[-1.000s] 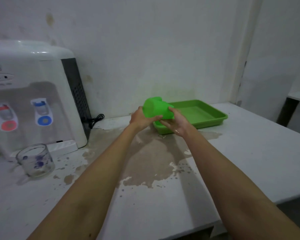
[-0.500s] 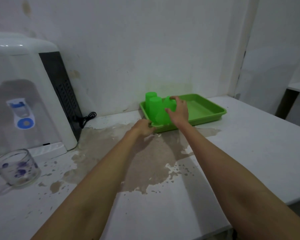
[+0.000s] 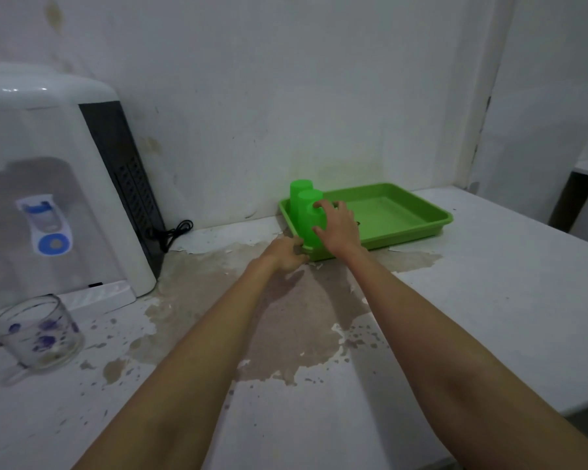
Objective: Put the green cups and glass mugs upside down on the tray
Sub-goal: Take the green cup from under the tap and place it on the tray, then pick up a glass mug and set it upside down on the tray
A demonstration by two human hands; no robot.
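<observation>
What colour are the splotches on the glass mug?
Purple-blue splotches on the clear glass mug, seen in the head view.

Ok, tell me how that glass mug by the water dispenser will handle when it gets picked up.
The glass mug looks thick-walled, so it is probably heavy for its size and rigid. Being glass, it would likely break if dropped. It stands upright on a wide base, so tipping seems unlikely; its handle should give a secure grip.

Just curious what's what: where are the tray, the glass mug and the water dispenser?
tray (image 3: 404, 217), head view, bare floor.
glass mug (image 3: 38, 334), head view, side wall.
water dispenser (image 3: 48, 147), head view, white front.
</observation>
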